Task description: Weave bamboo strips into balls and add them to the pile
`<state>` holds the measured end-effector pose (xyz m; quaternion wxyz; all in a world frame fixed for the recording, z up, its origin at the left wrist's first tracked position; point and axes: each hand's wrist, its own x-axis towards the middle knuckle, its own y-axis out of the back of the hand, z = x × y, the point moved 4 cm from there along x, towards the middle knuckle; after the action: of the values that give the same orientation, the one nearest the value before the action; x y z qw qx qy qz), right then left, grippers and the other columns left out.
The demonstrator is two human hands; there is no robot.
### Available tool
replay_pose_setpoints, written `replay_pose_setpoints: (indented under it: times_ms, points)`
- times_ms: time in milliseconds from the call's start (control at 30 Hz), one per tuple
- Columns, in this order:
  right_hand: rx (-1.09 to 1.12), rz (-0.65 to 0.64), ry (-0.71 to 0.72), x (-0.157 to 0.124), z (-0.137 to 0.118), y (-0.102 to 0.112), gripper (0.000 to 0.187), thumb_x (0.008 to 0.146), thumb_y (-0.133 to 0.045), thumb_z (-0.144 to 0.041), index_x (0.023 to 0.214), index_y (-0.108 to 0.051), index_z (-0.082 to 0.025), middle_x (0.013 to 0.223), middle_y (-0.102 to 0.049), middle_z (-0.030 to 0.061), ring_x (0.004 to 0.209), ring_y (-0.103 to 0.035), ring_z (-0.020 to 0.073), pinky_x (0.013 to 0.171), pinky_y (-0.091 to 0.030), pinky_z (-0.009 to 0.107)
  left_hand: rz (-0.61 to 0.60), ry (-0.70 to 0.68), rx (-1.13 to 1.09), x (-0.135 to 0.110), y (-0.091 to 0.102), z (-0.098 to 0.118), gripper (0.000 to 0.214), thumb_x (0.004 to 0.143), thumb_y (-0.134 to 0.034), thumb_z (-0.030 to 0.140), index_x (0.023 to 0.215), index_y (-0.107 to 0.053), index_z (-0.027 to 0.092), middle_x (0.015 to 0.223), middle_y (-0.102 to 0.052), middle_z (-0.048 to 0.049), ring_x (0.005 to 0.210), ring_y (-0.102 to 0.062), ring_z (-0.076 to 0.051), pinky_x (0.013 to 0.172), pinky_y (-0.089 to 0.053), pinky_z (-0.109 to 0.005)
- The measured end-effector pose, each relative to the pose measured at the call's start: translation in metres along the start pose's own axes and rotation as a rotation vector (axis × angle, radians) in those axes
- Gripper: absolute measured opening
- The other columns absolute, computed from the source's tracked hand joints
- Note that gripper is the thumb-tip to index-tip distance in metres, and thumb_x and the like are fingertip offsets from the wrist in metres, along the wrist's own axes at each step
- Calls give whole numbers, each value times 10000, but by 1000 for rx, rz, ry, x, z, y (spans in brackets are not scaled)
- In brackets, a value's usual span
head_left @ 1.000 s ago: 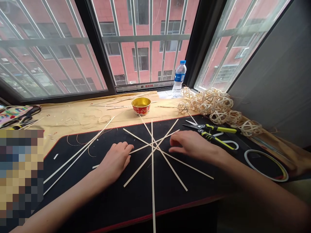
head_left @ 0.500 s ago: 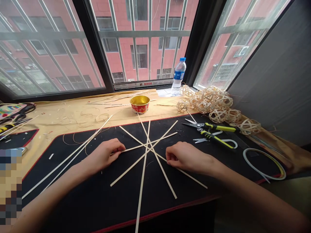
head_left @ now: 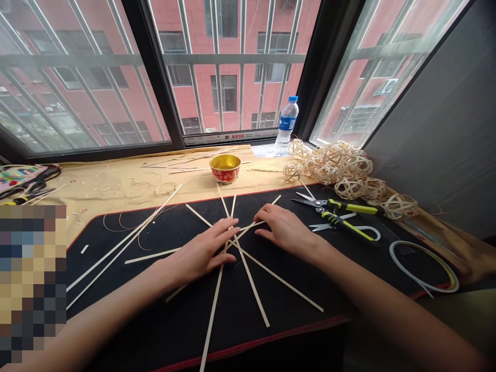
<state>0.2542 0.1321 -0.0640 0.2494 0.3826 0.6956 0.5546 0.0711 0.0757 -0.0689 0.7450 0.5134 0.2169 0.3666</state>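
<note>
Several pale flat bamboo strips cross one another in a star on the black mat. My left hand lies over the left side of the crossing, its fingers stretched out and its thumb apart, hiding parts of some strips. To the right of the crossing, my right hand has its fingers and thumb bent round one bamboo strip near its right end. Two longer bamboo strips lie slantwise left of my left forearm.
Behind the mat stands a red and gold bowl. A water bottle and a heap of woven bamboo balls are at the back right. Yellow-black shears, white-handled scissors and a coiled strip lie on the right.
My left hand has left the left strip's end and moved right onto the crossing, its fingers straightened. My right hand has moved up and away to the upper right strip. Strips have shifted slightly.
</note>
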Motion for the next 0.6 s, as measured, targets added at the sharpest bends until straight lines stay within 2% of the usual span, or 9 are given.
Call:
replay_pose_setpoints:
  times_ms: [67,167,333,600]
  points:
    - [5,9,-4,0,2,-6,180,826,-659,-246,987,-653,-165,1030,-623,102,939,-618,234,821,-484,351,-26,-19,29,4,-13,-3,489,932,-464,330,1388,-406,163,1506,-344,-122,1403,-291,-231,1148,-284,-421]
    - [28,32,-4,1,4,-12,151,839,-651,-282,945,-655,-175,1003,-619,85,927,-606,221,826,-475,365,-1,-37,66,2,-23,-10,447,960,-386,323,1378,-430,169,1494,-371,-115,1404,-283,-224,1151,-268,-438]
    - [85,79,5,6,7,-19,151,854,-632,-324,863,-628,-174,928,-621,65,917,-577,230,821,-441,406,38,-60,114,0,-23,-10,388,970,-361,282,1327,-506,231,1490,-381,-97,1393,-305,-224,1126,-315,-442]
    - [205,91,-23,10,10,-25,157,840,-650,-310,788,-583,-178,843,-615,32,827,-571,182,775,-438,334,120,-80,130,1,-24,-10,383,962,-386,288,1308,-525,200,1440,-455,-107,1355,-375,-237,1090,-372,-435]
